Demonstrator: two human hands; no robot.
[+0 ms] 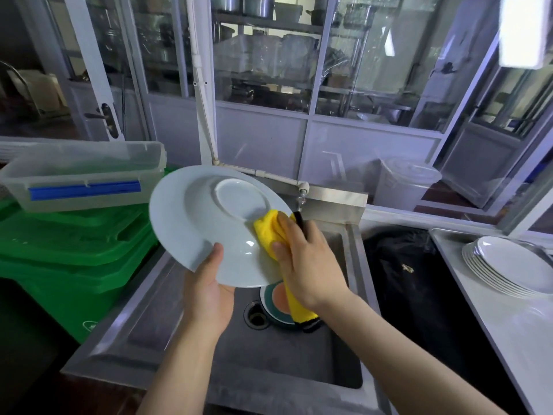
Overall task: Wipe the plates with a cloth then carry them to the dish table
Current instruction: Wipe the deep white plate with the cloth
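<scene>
Left hand (209,290): grips the lower rim of the plate (206,223), thumb curled over its edge.
Plate: tilted, underside facing the camera, held above the sink (143,322).
Right hand (302,262): fingers bunched on the yellow cloth (269,232), pressing it to the plate's underside just right of the left thumb.
Cloth: its tail hangs below the right wrist.
Below the grip: a coloured dish (276,307) beside the drain.
Far right: stack of plates (508,266) on the white table (520,339).

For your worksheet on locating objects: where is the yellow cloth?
Centre of the head view: the right hand presses the cloth against the plate, above the sink.
</scene>
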